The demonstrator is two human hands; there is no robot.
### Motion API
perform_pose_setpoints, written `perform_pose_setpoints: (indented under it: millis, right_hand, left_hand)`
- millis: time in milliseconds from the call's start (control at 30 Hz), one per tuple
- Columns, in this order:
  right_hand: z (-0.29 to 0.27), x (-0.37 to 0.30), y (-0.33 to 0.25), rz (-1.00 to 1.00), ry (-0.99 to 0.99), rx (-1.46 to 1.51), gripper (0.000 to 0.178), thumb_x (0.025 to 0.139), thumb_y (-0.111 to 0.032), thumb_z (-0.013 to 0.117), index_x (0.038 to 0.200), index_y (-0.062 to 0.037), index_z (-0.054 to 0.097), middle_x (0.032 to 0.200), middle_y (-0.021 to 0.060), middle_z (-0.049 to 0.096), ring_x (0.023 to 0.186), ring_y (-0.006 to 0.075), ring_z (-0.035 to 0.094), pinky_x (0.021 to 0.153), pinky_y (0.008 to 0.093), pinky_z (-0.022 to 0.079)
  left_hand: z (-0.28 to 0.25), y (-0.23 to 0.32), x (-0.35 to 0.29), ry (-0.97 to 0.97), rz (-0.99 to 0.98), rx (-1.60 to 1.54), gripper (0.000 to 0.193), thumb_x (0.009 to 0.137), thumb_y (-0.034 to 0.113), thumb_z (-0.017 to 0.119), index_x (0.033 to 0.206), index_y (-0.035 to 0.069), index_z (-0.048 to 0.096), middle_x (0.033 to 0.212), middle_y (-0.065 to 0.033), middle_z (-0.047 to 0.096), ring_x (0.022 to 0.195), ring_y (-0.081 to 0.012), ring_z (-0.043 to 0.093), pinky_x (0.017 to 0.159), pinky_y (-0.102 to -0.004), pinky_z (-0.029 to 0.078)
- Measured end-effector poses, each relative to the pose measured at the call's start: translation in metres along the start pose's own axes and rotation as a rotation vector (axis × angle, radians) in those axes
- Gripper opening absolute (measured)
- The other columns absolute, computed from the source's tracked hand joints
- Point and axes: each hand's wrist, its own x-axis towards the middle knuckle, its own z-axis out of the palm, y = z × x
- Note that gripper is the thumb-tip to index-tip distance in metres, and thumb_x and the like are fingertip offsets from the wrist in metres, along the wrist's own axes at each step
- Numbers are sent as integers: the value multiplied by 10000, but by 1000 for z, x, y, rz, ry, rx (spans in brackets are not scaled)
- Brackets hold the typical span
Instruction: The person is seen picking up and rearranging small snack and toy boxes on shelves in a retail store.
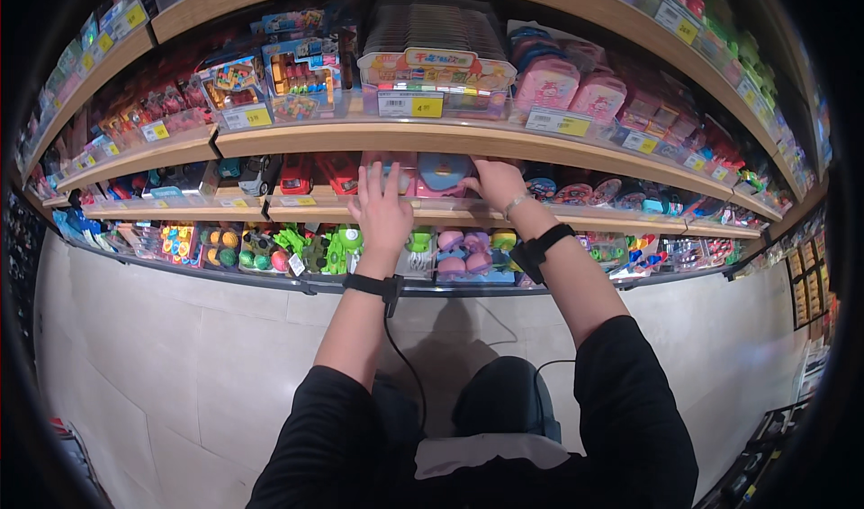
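On the middle lower shelf stands a pink package with a rounded blue shape [443,172] on its front. My right hand [498,185] is at its right side, thumb over the front and fingers at the edge, partly hidden by the shelf above. Left of it, my left hand [385,214] reaches in with fingers stretched and spread. Those fingers lie against the front of a neighbouring pink package [405,183], mostly covered by the hand. Red toy cars [295,174] sit to the left of my left hand. Round, colourful items [573,193] stand right of my right hand.
A wooden shelf edge [450,137] runs just above my hands, with flat packs [436,68] and pink cases [549,86] on it. Below is a low row with green toys [342,246] and pink-purple toys [463,252]. Cables [411,365] hang from my wrist straps.
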Motion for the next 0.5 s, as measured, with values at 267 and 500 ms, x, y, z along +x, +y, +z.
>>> perform_pose_setpoints:
  millis: [267,500]
  right_hand:
    - [21,0,42,-13,211,-68,535,730,-353,624,1175,-109,452,1019,153,582,933,330,557,826,406,420]
    - [12,11,40,-101,143,-7,362,800,-153,487,1160,-110,474,1031,124,583,878,259,591,781,354,454]
  left_hand:
    - [17,-36,15,195,-30,-58,591,708,186,632,1227,52,386,1243,-265,326,1086,-354,424,872,-400,376]
    - [31,-67,30,50,-29,-300,374,783,278,601,1030,19,494,850,-182,543,789,-324,515,697,-387,412]
